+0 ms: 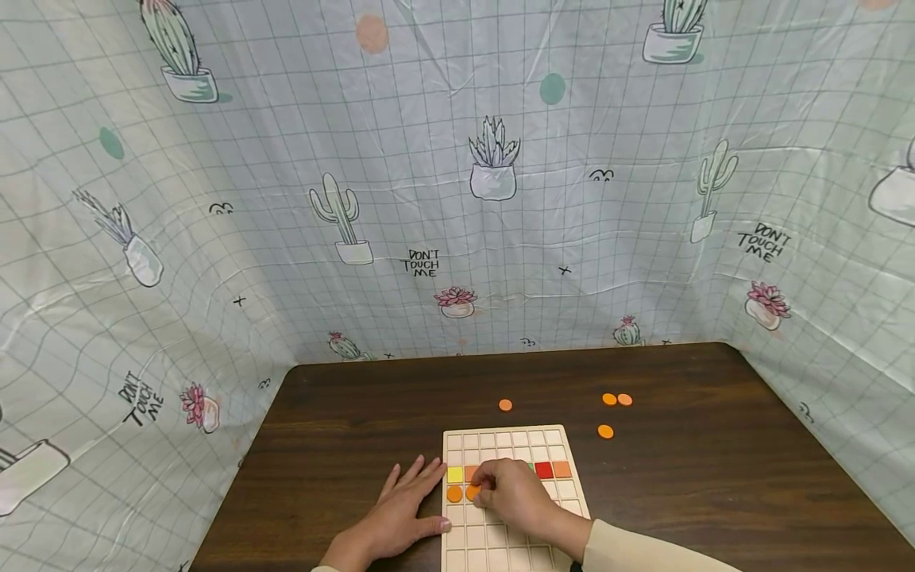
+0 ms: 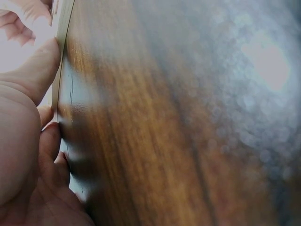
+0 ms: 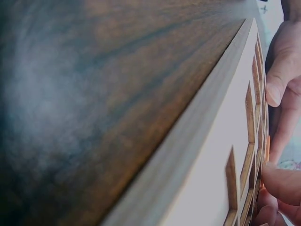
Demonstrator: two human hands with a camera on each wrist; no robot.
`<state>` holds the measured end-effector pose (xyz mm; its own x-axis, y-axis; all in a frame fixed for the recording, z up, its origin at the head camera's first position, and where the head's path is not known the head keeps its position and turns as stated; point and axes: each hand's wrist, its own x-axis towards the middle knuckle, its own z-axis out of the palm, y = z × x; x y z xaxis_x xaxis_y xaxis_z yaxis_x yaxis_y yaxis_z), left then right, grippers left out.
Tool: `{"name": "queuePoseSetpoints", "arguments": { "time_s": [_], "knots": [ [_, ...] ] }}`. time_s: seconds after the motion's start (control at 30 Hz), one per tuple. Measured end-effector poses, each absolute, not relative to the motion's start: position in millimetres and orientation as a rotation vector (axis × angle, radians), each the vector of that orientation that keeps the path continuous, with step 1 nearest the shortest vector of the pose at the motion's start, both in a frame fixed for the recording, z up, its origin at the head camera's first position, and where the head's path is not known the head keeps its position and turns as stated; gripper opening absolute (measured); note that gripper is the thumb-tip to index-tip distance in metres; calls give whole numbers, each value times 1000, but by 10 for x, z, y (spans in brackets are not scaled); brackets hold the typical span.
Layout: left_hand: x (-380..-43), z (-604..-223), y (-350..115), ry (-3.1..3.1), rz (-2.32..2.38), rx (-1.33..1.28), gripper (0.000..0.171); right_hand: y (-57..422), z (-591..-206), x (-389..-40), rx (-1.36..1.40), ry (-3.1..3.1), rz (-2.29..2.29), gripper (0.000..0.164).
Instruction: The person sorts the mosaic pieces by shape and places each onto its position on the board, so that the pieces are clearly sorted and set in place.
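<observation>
Disc (image 1: 472, 493), orange, sits pinched in your right hand (image 1: 518, 496) at the gridded wooden board (image 1: 475, 538), just right of another orange disc (image 1: 454, 494), near side of the square tiles (image 1: 543, 470). Your left hand (image 1: 396, 512), fingers extended, touches the board's left edge. Four loose discs (image 1: 605, 431) lie toward the table's (image 1: 343, 413) far side.

Head view evenly lit, wrist-view glare — tabletop (image 2: 155, 127) blurred
</observation>
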<state>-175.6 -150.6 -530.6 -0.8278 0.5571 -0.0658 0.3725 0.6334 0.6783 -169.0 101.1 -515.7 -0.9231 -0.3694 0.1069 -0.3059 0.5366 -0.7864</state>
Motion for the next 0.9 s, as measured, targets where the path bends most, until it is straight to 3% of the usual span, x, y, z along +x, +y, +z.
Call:
{"name": "queuePoseSetpoints", "arguments": {
  "time_s": [0.9],
  "knots": [
    [-1757, -5311, -1504, 2583, 998, 763, 92, 1099, -5056, -1750, -472, 2670, -1448, 5]
  ]
}}
